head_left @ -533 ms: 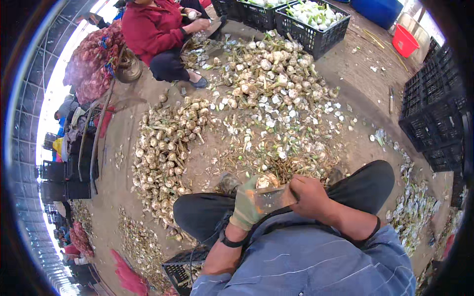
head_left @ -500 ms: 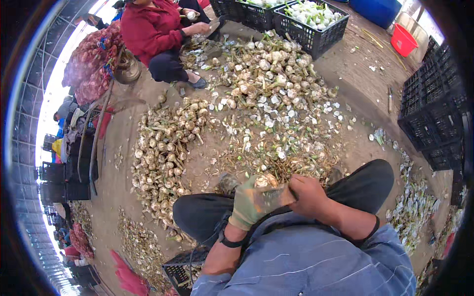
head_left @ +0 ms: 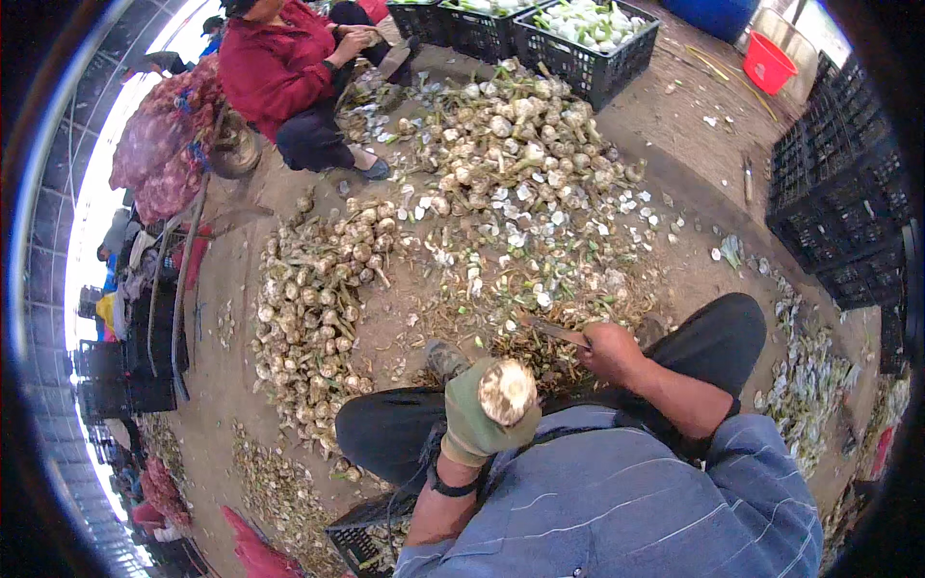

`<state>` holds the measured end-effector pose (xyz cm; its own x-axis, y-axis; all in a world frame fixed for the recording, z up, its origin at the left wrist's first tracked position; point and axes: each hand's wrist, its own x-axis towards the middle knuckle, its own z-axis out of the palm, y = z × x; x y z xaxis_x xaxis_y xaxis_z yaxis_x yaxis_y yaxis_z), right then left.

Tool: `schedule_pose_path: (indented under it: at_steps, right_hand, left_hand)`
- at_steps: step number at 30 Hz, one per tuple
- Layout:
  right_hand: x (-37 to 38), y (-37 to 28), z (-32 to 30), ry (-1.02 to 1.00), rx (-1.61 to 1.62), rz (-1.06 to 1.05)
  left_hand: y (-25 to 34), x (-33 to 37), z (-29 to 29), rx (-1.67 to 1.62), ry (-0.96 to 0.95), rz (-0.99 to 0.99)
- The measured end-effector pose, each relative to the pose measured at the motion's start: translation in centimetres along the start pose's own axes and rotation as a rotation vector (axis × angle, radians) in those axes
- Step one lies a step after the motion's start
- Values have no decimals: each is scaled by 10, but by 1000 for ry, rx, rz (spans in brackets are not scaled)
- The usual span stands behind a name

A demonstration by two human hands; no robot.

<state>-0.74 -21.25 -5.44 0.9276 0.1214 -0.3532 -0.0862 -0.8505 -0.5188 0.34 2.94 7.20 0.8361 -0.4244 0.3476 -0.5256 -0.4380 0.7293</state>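
My left hand, in a green glove, is closed around a garlic bulb. The bulb's pale root face, ringed with brown, points up. To the right, my bare right hand grips a knife by its handle, blade pointing left and away from me. Knife and bulb are apart. Beneath the blade lie brown root trimmings and dry scraps between my legs. One heap of untrimmed garlic rises ahead; a second garlic heap spreads to the left.
A person in a red top sits at the far left, working with both hands. Black crates of white peeled garlic stand at the back. Stacked black crates and a red bucket are to the right. Another crate sits by my left elbow.
The knife has come away from the bulb, my right hand moving slightly right and forward. My left hand has turned the bulb's root face up. The view has shifted slightly.
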Motion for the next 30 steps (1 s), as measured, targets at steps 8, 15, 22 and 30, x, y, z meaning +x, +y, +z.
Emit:
schedule_pose_path:
  at_steps: [8, 15, 22, 30]
  right_hand:
    - [-19, -54, -36, 130, 446, -125]
    - [-30, -76, -43, -79, 971, -13]
    - [-14, -84, -52, 75, 703, -124]
    - [-23, -45, -59, 79, 696, -75]
  left_hand:
    - [-17, -9, 20, -165, 9, -293]
    - [-10, -4, 36, 108, -6, -127]
    - [-38, -24, 51, -231, -9, -495]
    - [-21, -8, 38, -908, 212, -928]
